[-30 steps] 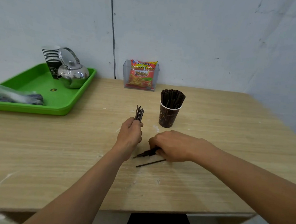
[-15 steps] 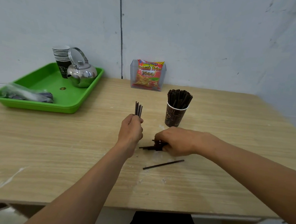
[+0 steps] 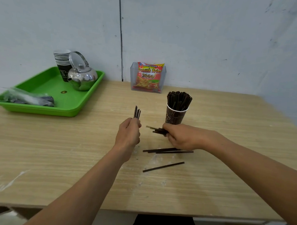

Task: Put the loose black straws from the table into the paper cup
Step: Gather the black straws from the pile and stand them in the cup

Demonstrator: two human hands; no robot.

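Black straws stand upright in the left hand (image 3: 129, 134), a small bundle (image 3: 137, 112) pinched in its closed fingers, tips rising above the knuckles. Just to its right, the right hand (image 3: 183, 137) is closed around a second bunch of straws (image 3: 158, 130), held roughly level and pointing left toward the other hand, lifted off the wood.

Below the right hand, a few loose straws (image 3: 168, 150) lie together on the table (image 3: 53, 149), overlapping and nearly parallel, their right ends close under the wrist. One more single straw (image 3: 163, 166) lies apart from them, nearer the person, slanting up to the right.

Just behind the right hand stands the paper cup (image 3: 175, 115), dark brown with a white rim, already packed with upright black straws (image 3: 179, 100).

Further back against the wall sits a clear plastic holder (image 3: 133, 79) with a red and yellow French fries snack packet (image 3: 149, 75). At the far left, a green tray (image 3: 44, 110) carries a steel kettle (image 3: 82, 78), a stack of paper cups (image 3: 62, 60) behind it, and a clear plastic bag (image 3: 25, 97) of dark items.
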